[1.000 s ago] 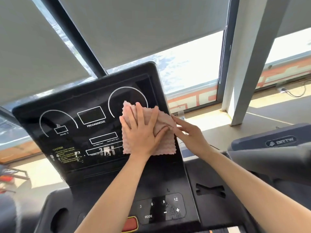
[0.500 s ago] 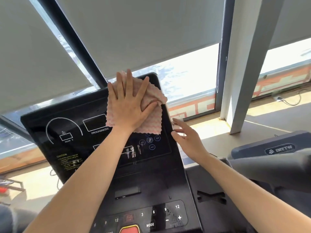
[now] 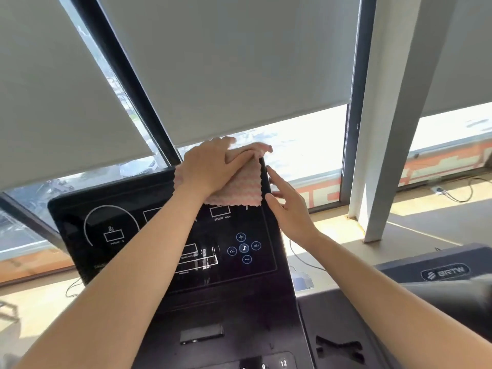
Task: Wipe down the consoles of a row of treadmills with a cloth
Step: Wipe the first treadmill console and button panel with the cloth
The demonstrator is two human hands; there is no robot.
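Observation:
A black treadmill console (image 3: 133,235) with white dial outlines and round media buttons tilts up in front of me. A pink waffle-textured cloth (image 3: 239,187) lies over its top right corner and folds over the top edge. My left hand (image 3: 213,166) presses flat on the cloth, fingers curled over the console's top edge. My right hand (image 3: 287,209) rests with fingers apart against the console's right side edge, just below the cloth, holding nothing.
Grey roller blinds (image 3: 239,62) hang low over the windows behind the console. A grey pillar (image 3: 386,129) stands to the right. A second treadmill console (image 3: 444,272) sits at the right. Number keys (image 3: 282,363) show on the lower panel.
My left hand has slid the cloth up from the middle of the screen to the top right corner and over the top edge. My right hand has shifted up along the right edge.

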